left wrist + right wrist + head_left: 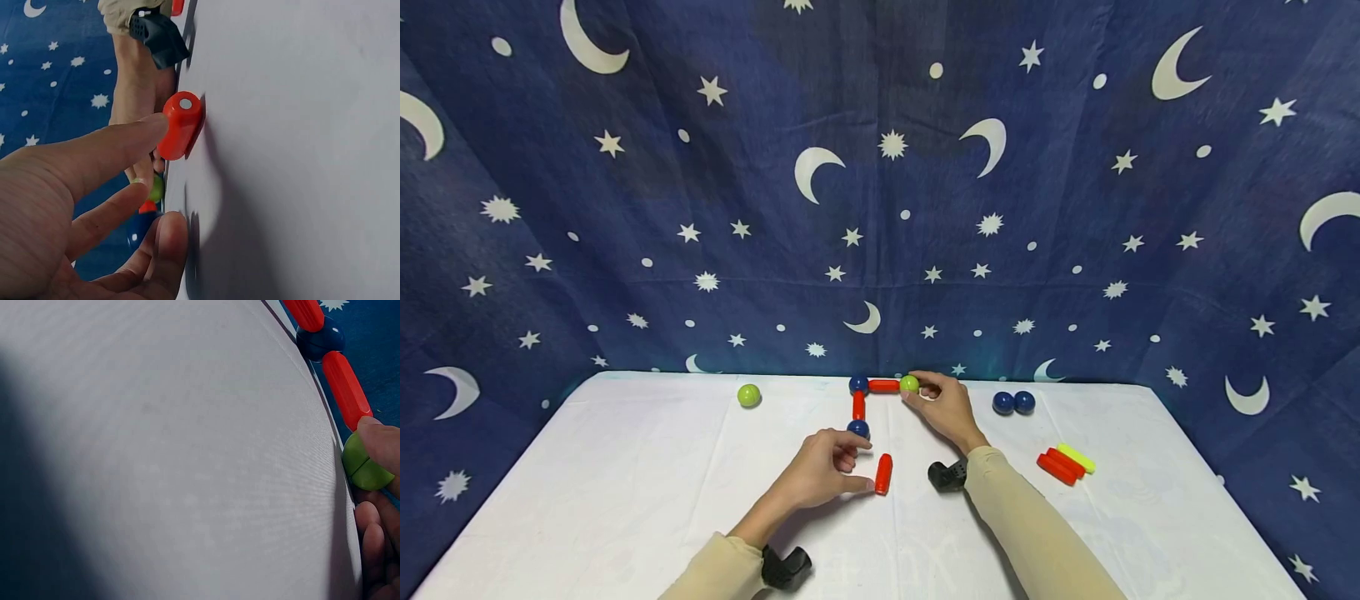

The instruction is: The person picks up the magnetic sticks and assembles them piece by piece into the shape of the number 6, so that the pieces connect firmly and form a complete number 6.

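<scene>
Red plastic: one loose red rod (pixel 883 474) lies on the white cloth (pixel 662 500), on the wearer's side of the near blue ball (pixel 858 429) and a little right of it, apart from it. Long axis runs roughly near-to-far, the far end leaning slightly right.

Left hand (pixel 823 473) is the nearer: on the wearer's side of that ball and left, so the rod lies to this hand's right. Thumb and forefinger spread wide; nothing gripped. Thumb tip at the rod's near end; cannot tell whether touching or just beside.

Right hand (pixel 947 408): right of the ball and slightly beyond, farther from the rod. Thumb and fingers closed about a green ball (pixel 909 383), which sits beyond the near blue ball and to its right.
</scene>
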Motion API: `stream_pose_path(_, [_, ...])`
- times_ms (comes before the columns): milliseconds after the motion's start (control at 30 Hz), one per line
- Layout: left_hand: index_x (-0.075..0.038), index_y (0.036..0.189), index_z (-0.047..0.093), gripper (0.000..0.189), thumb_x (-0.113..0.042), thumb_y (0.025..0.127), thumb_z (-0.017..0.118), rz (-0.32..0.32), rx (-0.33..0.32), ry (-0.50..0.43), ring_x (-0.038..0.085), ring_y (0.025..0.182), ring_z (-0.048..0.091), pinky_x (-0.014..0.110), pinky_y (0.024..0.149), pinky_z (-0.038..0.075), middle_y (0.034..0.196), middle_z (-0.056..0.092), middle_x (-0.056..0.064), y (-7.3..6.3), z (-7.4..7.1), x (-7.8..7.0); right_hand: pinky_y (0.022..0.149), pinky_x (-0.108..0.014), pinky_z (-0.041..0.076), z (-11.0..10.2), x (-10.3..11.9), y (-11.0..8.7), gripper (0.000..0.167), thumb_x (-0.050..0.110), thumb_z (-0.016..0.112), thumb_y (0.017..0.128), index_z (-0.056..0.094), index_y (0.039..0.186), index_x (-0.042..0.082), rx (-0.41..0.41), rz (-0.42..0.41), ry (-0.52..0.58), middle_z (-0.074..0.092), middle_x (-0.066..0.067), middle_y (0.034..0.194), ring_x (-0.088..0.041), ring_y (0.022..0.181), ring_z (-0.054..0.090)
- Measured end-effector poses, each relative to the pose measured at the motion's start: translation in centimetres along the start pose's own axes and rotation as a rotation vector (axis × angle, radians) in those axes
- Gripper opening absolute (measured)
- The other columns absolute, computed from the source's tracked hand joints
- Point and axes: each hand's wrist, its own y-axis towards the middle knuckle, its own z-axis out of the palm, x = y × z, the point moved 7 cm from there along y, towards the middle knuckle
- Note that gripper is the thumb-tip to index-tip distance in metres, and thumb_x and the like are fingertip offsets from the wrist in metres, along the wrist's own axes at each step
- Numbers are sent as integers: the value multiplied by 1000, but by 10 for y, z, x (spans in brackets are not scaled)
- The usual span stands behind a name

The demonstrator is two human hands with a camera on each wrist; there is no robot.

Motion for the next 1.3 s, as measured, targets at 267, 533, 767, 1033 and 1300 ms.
stream_pose_path(267, [2, 113, 72, 49, -13, 71, 93, 21, 35, 31, 17, 72, 57, 21, 64, 49, 86, 61, 6, 4, 17, -9, 79, -31, 49, 0, -1, 1, 39, 20, 83, 85, 74, 122, 9, -3, 4, 0, 71, -5, 102, -17, 87, 58])
stream_pose_path(533, [3, 119, 70, 57, -5, 68, 93, -6, 87, 29, 10, 67, 50, 22, 60, 45, 83, 58, 7, 9, 25, -12, 80, -31, 50, 0, -2, 1, 39, 21, 84, 85, 74, 121, 9, -1, -1, 10, 72, -5, 103, -17, 87, 60])
stream_pose_path(767, [3, 115, 71, 52, -4, 68, 93, -15, 78, 37, 12, 67, 51, 23, 60, 45, 81, 58, 6, 9, 26, -12, 80, -31, 50, 0, -2, 1, 39, 21, 84, 85, 74, 121, 9, -3, -4, 6, 72, -6, 103, -16, 88, 60])
stream_pose_path(1033, [2, 113, 70, 50, -7, 70, 93, -37, -27, 25, 14, 68, 55, 22, 59, 48, 78, 61, 4, 1, 9, -7, 78, -30, 49, 0, 0, 1, 39, 20, 84, 85, 74, 121, 9, -1, -15, 7, 72, -4, 101, -16, 85, 59])
stream_pose_path(1300, [2, 112, 71, 50, -5, 67, 94, -45, -121, 18, 16, 67, 56, 21, 59, 49, 75, 63, 4, -5, -12, -3, 79, -31, 49, 0, 0, 1, 39, 20, 83, 86, 74, 122, 9, 0, -5, 3, 72, -6, 102, -16, 86, 58])
